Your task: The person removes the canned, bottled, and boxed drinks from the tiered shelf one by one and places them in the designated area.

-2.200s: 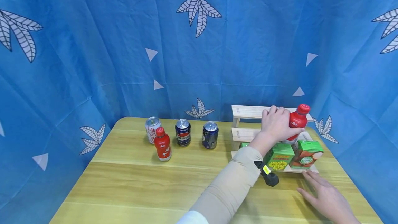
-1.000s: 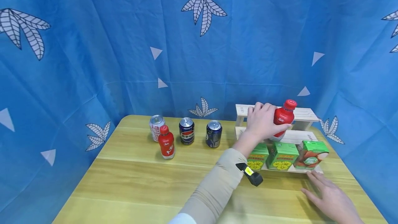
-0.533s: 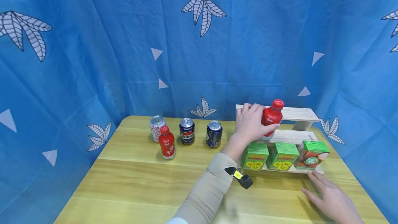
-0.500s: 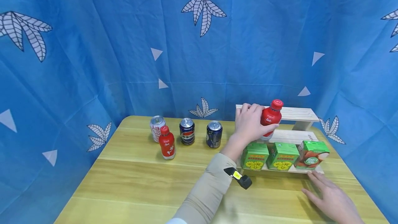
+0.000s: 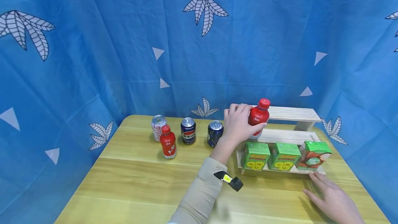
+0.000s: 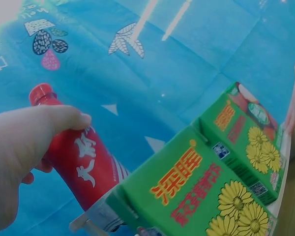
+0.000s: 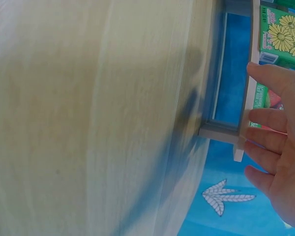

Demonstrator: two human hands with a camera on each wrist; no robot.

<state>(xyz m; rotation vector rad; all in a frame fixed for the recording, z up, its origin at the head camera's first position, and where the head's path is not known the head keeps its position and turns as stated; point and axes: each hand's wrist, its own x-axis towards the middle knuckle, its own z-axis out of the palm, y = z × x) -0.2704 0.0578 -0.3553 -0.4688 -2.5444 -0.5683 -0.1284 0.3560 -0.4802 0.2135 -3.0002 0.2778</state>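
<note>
Blue curtain closes in the space behind and beside the wood-grain table, and from my remote seat the change shows at the right: the left hand has brought the red bottle along the wooden rack from near its right end to its left end, behind the leftmost of the two flower-print cartons. On the left wrist feed I see its thumb laid across the label and fingertips curled behind, so I judge the hold secure. I cannot tell whether the base rests on the middle board or hangs just above it. For the work in hand, I read this as a sideways shift of one bottle, its release not yet made. Meanwhile the right hand has stayed put, fingers spread, tips at the front edge of the lowest board near the fruit-print carton, perhaps steadying things. Left of the rack, the second red bottle, the silver can and two dark blue cans stand on the table as before, untouched
</note>
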